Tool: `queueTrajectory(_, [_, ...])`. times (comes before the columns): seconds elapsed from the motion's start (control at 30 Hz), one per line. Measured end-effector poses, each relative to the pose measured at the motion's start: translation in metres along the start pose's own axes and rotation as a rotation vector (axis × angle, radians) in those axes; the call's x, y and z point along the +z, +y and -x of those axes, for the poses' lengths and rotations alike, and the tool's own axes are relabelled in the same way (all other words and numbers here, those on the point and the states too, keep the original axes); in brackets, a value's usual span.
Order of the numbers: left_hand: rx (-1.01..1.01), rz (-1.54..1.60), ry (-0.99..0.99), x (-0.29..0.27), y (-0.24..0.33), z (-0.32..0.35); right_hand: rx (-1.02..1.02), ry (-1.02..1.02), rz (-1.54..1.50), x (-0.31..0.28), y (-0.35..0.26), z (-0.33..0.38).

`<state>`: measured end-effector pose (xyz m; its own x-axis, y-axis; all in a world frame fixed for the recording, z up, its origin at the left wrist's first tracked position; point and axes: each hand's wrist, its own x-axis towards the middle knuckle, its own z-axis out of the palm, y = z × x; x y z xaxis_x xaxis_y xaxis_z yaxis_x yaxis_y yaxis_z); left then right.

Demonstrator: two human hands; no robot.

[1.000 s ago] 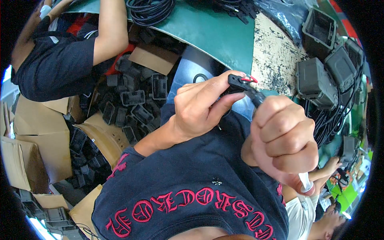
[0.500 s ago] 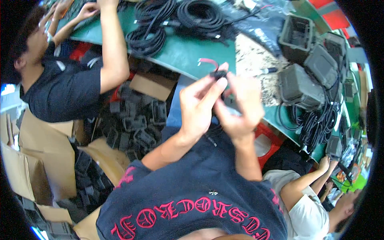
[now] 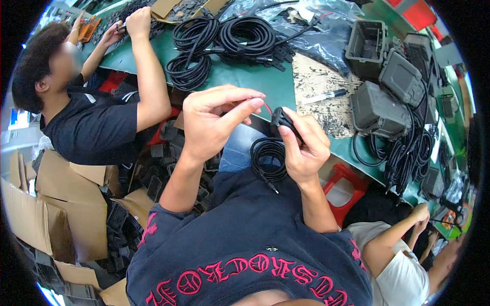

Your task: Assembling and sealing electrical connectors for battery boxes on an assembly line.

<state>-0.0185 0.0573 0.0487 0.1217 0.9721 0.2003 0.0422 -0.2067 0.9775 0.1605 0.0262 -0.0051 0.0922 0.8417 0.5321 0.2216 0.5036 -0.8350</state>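
Between thumb and fingertips my left hand (image 3: 214,120) pinches the end of a thin red wire (image 3: 267,106). The wire runs to a small black plastic fitting (image 3: 279,119), which my right hand (image 3: 309,150) grips between thumb and fingers. Part of the fitting is hidden by those fingers, so its exact kind is unclear. Below it, a coil of black cable (image 3: 269,162) rests over my lap, a plug at its lower end. Both hands are raised in front of the green table's (image 3: 240,76) edge.
A worn board (image 3: 332,76) bears a marker pen (image 3: 325,96). To its right are grey plastic boxes (image 3: 380,109) and bundled black cables (image 3: 408,158); more cable coils (image 3: 247,35) lie at the back. Co-workers sit left and right. A red stool (image 3: 347,188) and cardboard boxes (image 3: 71,204) stand below.
My hands have moved apart from a close position. The black fitting, earlier at my left fingertips, is now in my right hand, while the left pinches the red wire. The coil shows more fully.
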Motion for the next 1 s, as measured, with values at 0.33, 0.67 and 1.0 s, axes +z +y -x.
queueTrajectory(0.33, [-0.425,-0.114,-0.279,-0.025,0.016,-0.007,0.159,-0.125,-0.259,-0.017,0.020,0.003])
queueTrajectory(0.67, [-0.462,0.117,-0.416,-0.014,0.007,-0.045,0.731,-0.078,-0.536,-0.029,0.023,-0.004])
queueTrajectory(1.0, [0.641,-0.914,-0.414,0.125,-0.024,-0.390,0.431,0.261,-0.058,-0.051,0.044,0.021])
